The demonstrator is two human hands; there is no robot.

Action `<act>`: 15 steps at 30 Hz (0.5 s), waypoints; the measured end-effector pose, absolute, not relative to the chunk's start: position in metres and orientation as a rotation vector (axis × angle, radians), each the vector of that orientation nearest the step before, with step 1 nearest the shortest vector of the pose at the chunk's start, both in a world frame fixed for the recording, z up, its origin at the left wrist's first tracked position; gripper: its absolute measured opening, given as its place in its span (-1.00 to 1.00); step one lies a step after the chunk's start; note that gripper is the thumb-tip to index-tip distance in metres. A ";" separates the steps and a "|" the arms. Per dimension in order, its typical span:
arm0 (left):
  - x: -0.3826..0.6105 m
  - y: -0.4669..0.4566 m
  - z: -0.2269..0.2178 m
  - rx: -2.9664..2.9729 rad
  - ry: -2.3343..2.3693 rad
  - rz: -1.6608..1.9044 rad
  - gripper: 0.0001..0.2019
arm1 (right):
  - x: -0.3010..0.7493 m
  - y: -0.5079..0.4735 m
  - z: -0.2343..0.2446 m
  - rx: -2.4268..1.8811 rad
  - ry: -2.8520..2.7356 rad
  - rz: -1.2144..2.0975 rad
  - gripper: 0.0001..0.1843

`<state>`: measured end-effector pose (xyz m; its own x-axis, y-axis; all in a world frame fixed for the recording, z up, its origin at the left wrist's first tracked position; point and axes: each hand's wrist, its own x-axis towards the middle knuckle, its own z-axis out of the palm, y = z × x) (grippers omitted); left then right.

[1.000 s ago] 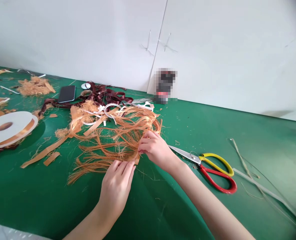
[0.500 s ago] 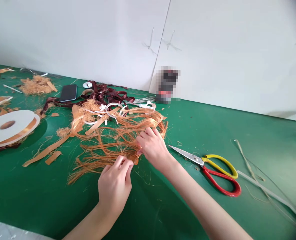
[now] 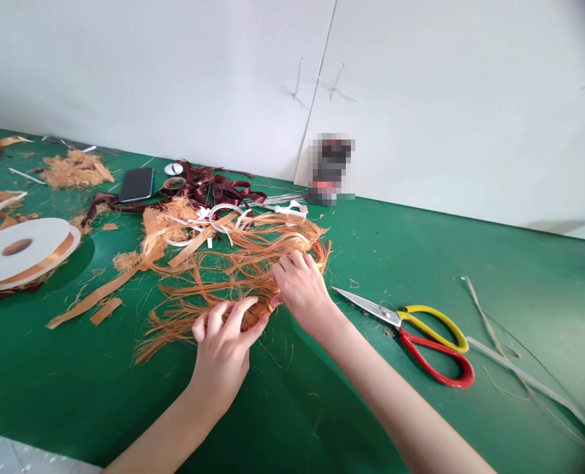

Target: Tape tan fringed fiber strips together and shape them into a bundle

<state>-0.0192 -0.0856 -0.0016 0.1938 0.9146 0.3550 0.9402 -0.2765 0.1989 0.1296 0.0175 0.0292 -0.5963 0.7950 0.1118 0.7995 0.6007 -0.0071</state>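
Note:
A loose tangle of thin orange strands (image 3: 233,270) lies on the green table (image 3: 371,263) in the middle of the head view. My left hand (image 3: 223,345) rests on its near edge, fingers spread over the strands, thumb and forefinger at a small orange strip end (image 3: 261,308). My right hand (image 3: 300,289) is curled in a pinch on the same strip end and the strands beside it. The two hands almost touch.
Red-and-yellow-handled scissors (image 3: 421,329) lie just right of my right wrist. A white spool of orange ribbon (image 3: 23,250) sits far left. Dark maroon ribbon (image 3: 213,187), a black phone (image 3: 137,184), white strips and orange scraps lie behind. Pale strips (image 3: 510,362) lie at right.
My left hand has opened its fingers and slid a little left over the strands. My right hand has stayed pinched on the strip end, shifting slightly nearer.

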 end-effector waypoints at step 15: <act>-0.031 -0.080 0.001 -2.622 -1.841 -0.668 -0.72 | 0.181 -0.002 0.040 -1.213 -1.962 0.053 -0.93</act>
<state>-0.0310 -0.0801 0.0010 0.2867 0.9243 0.2521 0.8708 -0.3611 0.3337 0.1805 -0.0022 0.0400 -0.2096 0.7642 0.6099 0.7300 0.5373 -0.4224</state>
